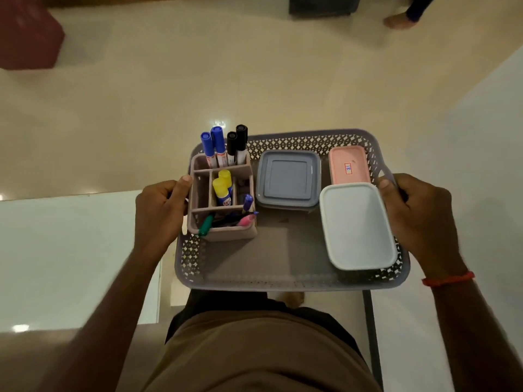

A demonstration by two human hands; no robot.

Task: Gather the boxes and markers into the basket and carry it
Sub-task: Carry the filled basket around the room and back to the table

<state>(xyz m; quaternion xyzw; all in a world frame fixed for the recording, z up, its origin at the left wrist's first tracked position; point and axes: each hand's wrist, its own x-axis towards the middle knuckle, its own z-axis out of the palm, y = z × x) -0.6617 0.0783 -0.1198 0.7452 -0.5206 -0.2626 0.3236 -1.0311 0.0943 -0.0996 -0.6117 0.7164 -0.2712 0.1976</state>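
Carrying now — your left hand [160, 210] & right hand [418, 219] clamped on the grey perforated plastic basket [283, 275] side edges; keep it level w/ markers upright.

I count one basket [291, 274], gripped at its sides by two hands, left [160, 210] and right [418, 213]. Three lidded boxes sit in it: one grey [288, 178], one pink [349, 165], one white [358, 224]. One organiser [226, 233] holds four upright markers, two blue [213, 144] and two black [237, 142], plus two yellow-capped glue sticks [222, 188]. Its near compartment holds several more pens [226, 220]; I cannot count them exactly.
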